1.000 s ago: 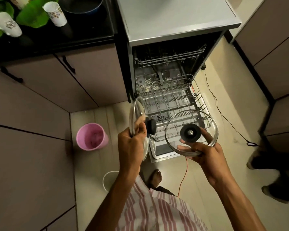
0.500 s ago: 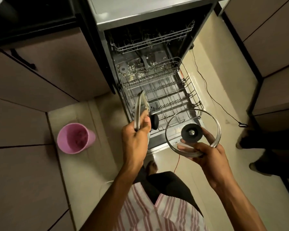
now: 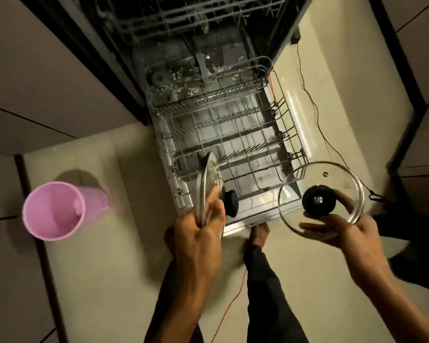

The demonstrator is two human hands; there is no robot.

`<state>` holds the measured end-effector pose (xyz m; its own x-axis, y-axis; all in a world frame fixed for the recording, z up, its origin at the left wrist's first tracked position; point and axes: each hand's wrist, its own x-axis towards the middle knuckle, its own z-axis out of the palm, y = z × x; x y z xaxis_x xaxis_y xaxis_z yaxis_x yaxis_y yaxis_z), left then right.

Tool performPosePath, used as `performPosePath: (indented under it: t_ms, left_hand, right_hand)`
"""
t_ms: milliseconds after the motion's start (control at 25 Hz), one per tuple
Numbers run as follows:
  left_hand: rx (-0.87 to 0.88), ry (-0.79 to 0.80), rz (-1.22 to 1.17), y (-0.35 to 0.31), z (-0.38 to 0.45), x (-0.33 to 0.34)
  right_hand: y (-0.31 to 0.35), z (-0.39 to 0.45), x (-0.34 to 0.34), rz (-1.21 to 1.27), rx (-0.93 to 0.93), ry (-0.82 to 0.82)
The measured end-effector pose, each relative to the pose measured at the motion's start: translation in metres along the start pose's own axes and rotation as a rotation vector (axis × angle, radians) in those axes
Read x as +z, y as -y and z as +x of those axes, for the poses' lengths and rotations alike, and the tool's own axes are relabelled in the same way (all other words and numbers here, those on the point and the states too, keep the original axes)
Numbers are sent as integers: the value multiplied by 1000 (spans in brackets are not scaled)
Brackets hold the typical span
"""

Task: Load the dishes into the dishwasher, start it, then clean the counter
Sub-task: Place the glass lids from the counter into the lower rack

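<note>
The open dishwasher (image 3: 188, 40) fills the top of the head view, its dark tub reaching back under the cabinets. Its lower rack (image 3: 233, 134) is pulled out over the dropped door (image 3: 292, 115), and the wire rows of the rack hold no dishes; the upper rack (image 3: 183, 13) inside is dim and blurred, and what it carries cannot be told.

On the floor well to the left of the rack lies a pink bucket (image 3: 55, 211), tipped so that its mouth faces the camera; nothing can be made out inside it.

The right hand (image 3: 349, 233) holds a glass lid (image 3: 322, 196) roughly flat, beside the rack's front right corner. The fingers are spread fairly wide under the glass and curl up at its rim, and the thumb lies on top, touching the black knob (image 3: 318, 200).

The left hand (image 3: 198, 233) grips a second lid (image 3: 204, 186) by its metal rim, fingers curled narrowly round the edge. This lid stands on edge, its upper part over the front left of the lower rack, its knob (image 3: 229, 200) pointing right.

A bare foot (image 3: 259, 233) stands just at the door's front edge.
</note>
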<state>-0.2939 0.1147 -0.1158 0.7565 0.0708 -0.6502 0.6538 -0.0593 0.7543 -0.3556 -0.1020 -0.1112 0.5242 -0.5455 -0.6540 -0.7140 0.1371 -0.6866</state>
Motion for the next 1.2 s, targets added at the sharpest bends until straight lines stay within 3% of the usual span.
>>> performPosePath:
  t_ms: [240, 520, 800, 1200]
  left_hand:
    - [30, 52, -141, 56, 58, 81]
    - [29, 61, -93, 89, 112, 123]
    - [41, 85, -114, 90, 129, 128]
    - [-2, 89, -203, 86, 139, 127]
  right_hand:
    - [-39, 158, -24, -453, -198, -101]
    - [-57, 271, -17, -981, -468, -140]
    - [-74, 312, -1, -1184, -526, -30]
    - [-74, 348, 25, -1205, -421, -28]
